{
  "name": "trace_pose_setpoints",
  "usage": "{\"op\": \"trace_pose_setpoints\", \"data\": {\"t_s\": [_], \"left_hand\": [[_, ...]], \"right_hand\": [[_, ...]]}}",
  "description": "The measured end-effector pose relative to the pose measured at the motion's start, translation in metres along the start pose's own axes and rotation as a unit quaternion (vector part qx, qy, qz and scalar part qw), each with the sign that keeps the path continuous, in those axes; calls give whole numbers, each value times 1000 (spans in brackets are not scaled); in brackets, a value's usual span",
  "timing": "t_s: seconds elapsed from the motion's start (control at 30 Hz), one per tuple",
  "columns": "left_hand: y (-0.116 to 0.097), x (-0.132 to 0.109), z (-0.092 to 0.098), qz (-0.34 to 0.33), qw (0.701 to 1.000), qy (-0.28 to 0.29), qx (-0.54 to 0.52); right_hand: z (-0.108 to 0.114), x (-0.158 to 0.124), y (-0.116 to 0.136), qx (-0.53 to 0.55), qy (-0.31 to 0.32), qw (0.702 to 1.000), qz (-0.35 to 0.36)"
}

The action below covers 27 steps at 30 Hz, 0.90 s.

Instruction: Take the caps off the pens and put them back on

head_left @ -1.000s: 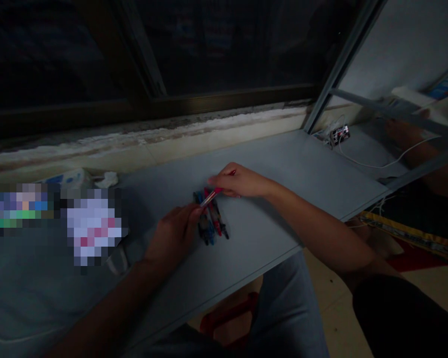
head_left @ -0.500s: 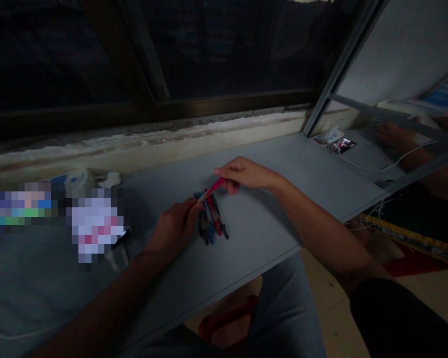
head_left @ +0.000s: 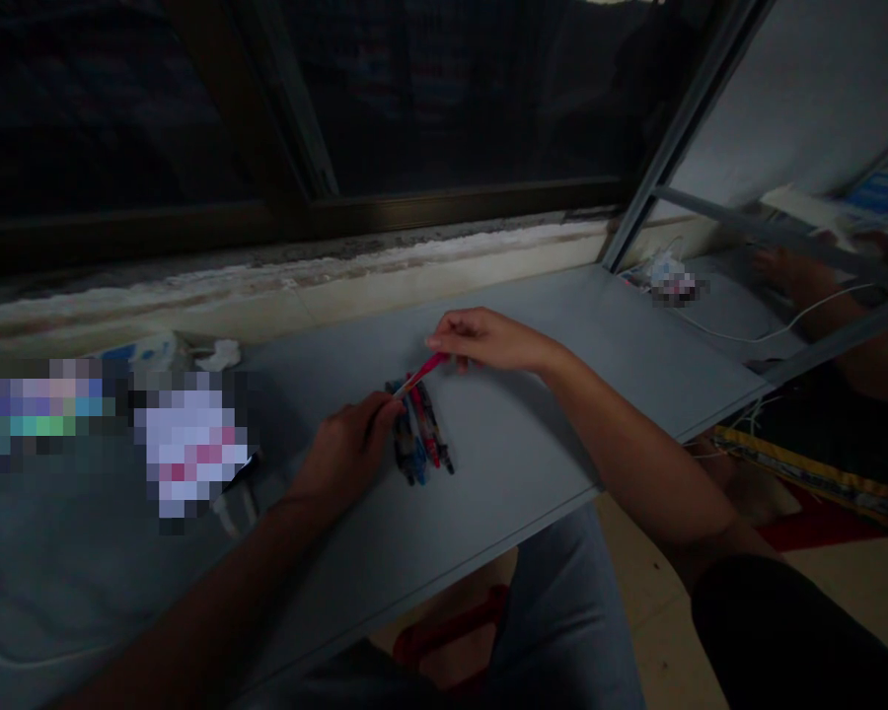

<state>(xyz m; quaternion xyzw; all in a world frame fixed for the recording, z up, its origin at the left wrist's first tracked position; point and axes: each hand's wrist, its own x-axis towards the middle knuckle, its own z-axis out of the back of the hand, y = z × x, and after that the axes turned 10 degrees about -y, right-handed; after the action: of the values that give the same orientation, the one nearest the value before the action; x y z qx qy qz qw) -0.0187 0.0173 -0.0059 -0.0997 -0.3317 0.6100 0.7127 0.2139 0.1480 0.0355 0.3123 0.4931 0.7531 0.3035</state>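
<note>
A red pen (head_left: 421,376) slants above the pile, pinched at its upper end by the fingertips of my right hand (head_left: 488,340). Its lower, clear end meets the fingertips of my left hand (head_left: 344,459). Just below lies a tight bundle of several pens (head_left: 418,439) in blue, red and black, side by side on the grey board (head_left: 533,463). My left hand rests beside the bundle and hides nothing of its lower end. Dim light blurs how firmly my left fingers grip.
Behind the board runs a window sill (head_left: 303,271) under dark glass. A white cable (head_left: 755,330) trails from a pixelated object (head_left: 670,281) at the far right, beside a metal frame (head_left: 681,128). Pixelated items (head_left: 188,449) and a tissue (head_left: 226,355) lie at the left.
My right hand has shifted up and right along the red pen, now holding its upper end. The pen sits at a shallower slant. The bundle has not moved.
</note>
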Motion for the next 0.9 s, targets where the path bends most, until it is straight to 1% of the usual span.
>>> {"op": "trace_pose_setpoints", "data": {"t_s": [0.07, 0.13, 0.17, 0.23, 0.33, 0.47, 0.63, 0.73, 0.8, 0.83, 0.9], "left_hand": [[0, 0, 0, 3, 1000, 2, 1], [0, -1, 0, 2, 1000, 0, -10], [0, -1, 0, 2, 1000, 0, -19], [-1, -2, 1, 4, 1000, 0, -31], [-3, -4, 2, 6, 999, 1, -37], [-4, -4, 3, -1, 999, -10, -48], [-4, -3, 3, 7, 998, -15, -53], [-2, -4, 1, 5, 998, -13, -58], [-2, -5, 1, 6, 998, -11, -60], [-2, -5, 1, 7, 998, -10, -61], [-2, -5, 1, 7, 998, -10, -59]], "right_hand": [[0, 1, -2, -16, 8, 1000, -15], [0, 3, -3, 11, 8, 1000, -6], [0, 5, -4, 33, -2, 999, 5], [1, 6, -4, 79, -31, 996, 21], [0, 8, -3, 121, -73, 990, 19], [0, 10, -4, 125, -129, 983, 20], [4, 10, -3, 132, -199, 971, 18], [7, 10, -3, 128, -203, 971, 16], [7, 10, -3, 123, -188, 974, 15], [6, 10, -4, 119, -173, 978, 14], [2, 10, -5, 110, -124, 986, 9]]}}
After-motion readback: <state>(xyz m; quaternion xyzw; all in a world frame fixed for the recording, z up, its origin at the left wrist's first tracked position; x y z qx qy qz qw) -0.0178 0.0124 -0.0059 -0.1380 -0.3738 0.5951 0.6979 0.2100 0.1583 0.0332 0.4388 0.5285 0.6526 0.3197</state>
